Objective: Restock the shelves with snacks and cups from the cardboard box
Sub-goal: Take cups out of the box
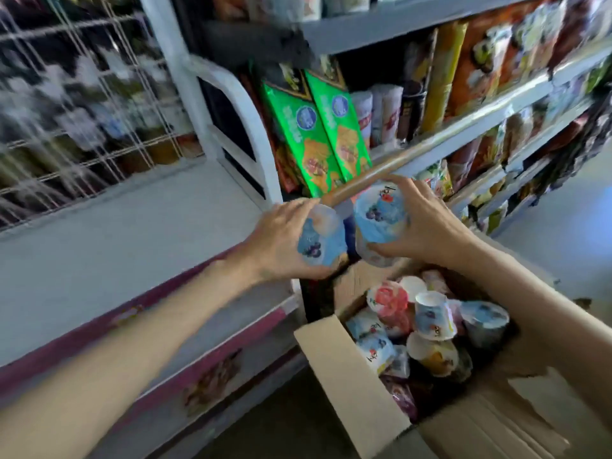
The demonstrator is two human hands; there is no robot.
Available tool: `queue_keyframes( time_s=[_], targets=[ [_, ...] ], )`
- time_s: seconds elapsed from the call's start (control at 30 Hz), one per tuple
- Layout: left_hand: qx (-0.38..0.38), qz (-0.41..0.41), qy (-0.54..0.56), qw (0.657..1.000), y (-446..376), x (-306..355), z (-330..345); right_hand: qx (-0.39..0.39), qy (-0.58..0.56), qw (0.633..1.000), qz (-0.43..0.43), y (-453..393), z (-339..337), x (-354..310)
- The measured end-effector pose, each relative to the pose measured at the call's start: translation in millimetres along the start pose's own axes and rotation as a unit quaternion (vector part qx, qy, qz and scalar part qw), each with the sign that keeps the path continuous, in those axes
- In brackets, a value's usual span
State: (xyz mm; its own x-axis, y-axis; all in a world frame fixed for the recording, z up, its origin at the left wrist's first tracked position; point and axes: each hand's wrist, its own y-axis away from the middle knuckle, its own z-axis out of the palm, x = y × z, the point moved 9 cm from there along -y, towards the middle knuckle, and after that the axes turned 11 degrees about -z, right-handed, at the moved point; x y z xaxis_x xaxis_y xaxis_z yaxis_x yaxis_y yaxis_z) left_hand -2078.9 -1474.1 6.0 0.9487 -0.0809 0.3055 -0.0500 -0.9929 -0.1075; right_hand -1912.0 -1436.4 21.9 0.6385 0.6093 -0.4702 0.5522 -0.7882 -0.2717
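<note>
Restocking mid-carry: shelves (463,124) fill the far right, packed with bags, tubes and green boxes (318,137), their near lip a brown rail (390,167). Freezer top (116,233) spreads left, wire rack (82,111) far left behind it. Box (381,405) sits near right, flaps open, full of loose cups (427,326) lying tipped at all angles, some red, some blue, one yellow.

Left hand (281,240) curled round a blue cup (323,243), fingers over its top, thumb below. Right hand (430,223) curled round a second blue cup (381,215), fingers across the far side, thumb under; there may be another clear cup tucked beneath it, blur, cannot tell. Both cups held above the box's far corner, just short of the rail, close beside each other

Handling guess: small sealed plastic cups, light, thin walls that give if squeezed, film lids likely the weak spot, glossy wrap a bit slippery. Best taken round the side wall near the stiffer rim, not by pressing the lid. One per hand looks safe; stacking extra risks a drop. Shelf gap behind the rail looks tight, so set them in upright, base first
</note>
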Motion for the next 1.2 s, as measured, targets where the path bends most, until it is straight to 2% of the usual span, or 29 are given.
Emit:
queue_keyframes(
  time_s=[0.07, 0.13, 0.23, 0.33, 0.57, 0.63, 0.7, 0.77, 0.83, 0.97, 1.1, 1.2],
  targets=[
    [0.069, -0.063, 0.046, 0.995, 13, -37, -48, 0.001, 0.002, 0.999, -0.044, -20, -9, -37],
    [0.107, -0.119, 0.055, 0.986, 29, -77, -81, -0.006, -0.006, 0.995, -0.096, -39, -7, -76],
    [0.088, -0.202, 0.054, 0.974, 44, -135, -102, -0.041, -0.008, 0.985, -0.169, -63, 22, -135],
    [0.077, -0.241, 0.066, 0.965, 41, -187, -113, -0.070, 0.031, 0.975, -0.207, -97, 67, -176],
    [0.075, -0.245, 0.110, 0.960, 10, -252, -117, -0.139, 0.046, 0.985, -0.091, -179, 148, -175],
    [0.058, -0.228, 0.094, 0.967, -2, -259, -119, -0.183, 0.097, 0.975, -0.085, -187, 155, -171],
    [0.023, -0.204, 0.067, 0.976, -10, -266, -118, -0.221, 0.195, 0.950, -0.105, -191, 155, -171],
    [0.003, -0.176, 0.042, 0.984, -15, -270, -119, -0.199, 0.282, 0.927, -0.145, -203, 153, -177],
    [-0.007, -0.159, 0.037, 0.987, -17, -275, -120, -0.154, 0.310, 0.924, -0.160, -226, 155, -184],
    [0.003, -0.136, 0.058, 0.989, -19, -285, -127, -0.088, 0.296, 0.939, -0.154, -274, 171, -191],
    [-0.042, -0.102, -0.027, 0.994, -9, -290, -118, -0.028, 0.263, 0.952, -0.155, -290, 177, -179],
    [-0.002, -0.091, 0.006, 0.996, -10, -296, -124, 0.002, 0.236, 0.961, -0.145, -296, 175, -166]
  ],
)
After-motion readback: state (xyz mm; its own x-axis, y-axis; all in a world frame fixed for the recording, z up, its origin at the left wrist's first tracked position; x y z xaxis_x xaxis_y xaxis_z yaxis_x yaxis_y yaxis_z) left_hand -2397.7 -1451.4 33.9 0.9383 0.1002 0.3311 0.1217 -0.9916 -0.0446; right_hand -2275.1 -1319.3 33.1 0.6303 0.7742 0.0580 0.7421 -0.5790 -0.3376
